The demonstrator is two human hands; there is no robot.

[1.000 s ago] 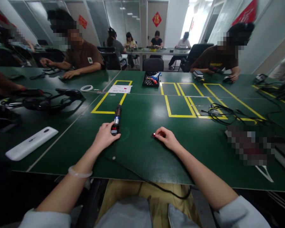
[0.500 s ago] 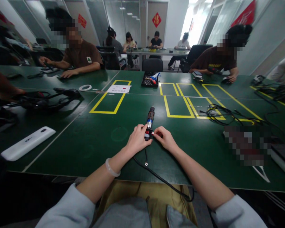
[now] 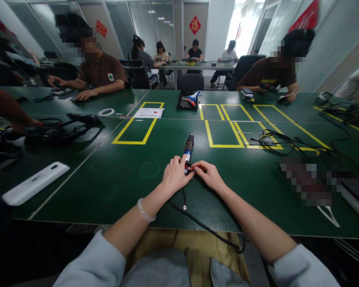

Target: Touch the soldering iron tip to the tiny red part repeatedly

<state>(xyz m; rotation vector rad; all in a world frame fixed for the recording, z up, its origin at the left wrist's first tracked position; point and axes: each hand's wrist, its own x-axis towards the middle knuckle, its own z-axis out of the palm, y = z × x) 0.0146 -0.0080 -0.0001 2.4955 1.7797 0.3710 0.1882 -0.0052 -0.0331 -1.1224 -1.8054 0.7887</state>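
Observation:
On the green table lies a bare motor assembly (image 3: 188,148), like the inside of an electric screwdriver, its black tip pointing away from me. It has a silver-and-blue middle and red and white parts at the near end. My left hand (image 3: 176,173) is wrapped round that near end, thumb and fingers on either side. My right hand (image 3: 208,175) pinches at the red part from the right; whatever its fingertips hold is too small to make out. A black cord (image 3: 205,226) runs from under my left hand over the table edge, and a short lead ends in a ring terminal (image 3: 184,207).
A black tray (image 3: 179,105) with blue and red tools stands ahead. Left are a white case (image 3: 37,184), a tape roll (image 3: 106,112) and a paper sheet (image 3: 148,113). Tangled cables (image 3: 272,139) lie right. Co-workers sit across the table; another person's arm reaches in at left.
My right hand's fingertips have moved left, up against the near end of the motor assembly. My left hand keeps its hold, and the view has shifted slightly.

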